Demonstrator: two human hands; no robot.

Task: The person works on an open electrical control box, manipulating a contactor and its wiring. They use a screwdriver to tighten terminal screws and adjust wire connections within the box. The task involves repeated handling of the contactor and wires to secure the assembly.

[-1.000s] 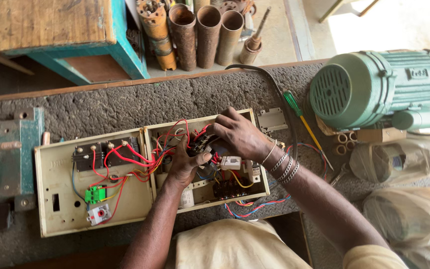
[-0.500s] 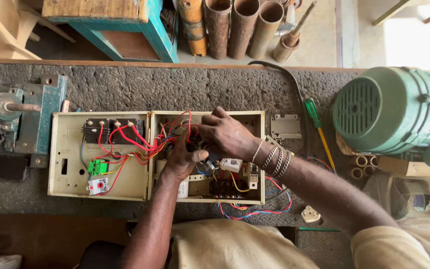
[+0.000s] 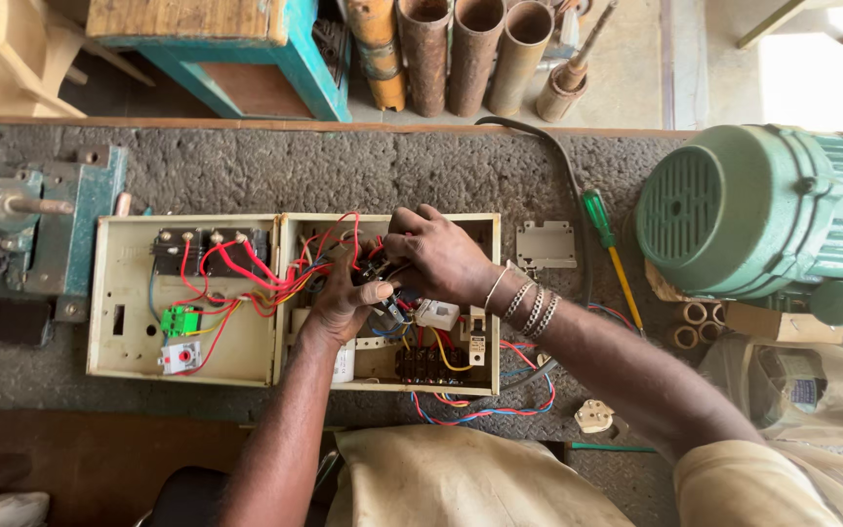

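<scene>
both grips [image 3: 382, 278] — one box [image 3: 129, 342], four pipes [image 3: 461, 49]

we find bare table [image 3: 343, 171] above the open box [image 3: 290, 224]; red wires [image 3: 246, 273] crowd inside it, and the green motor [image 3: 763, 215] blocks our right side.

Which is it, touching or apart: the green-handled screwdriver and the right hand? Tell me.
Apart. The head view shows the green-handled screwdriver lying on the bench, bare bench between it and the right hand.
</scene>
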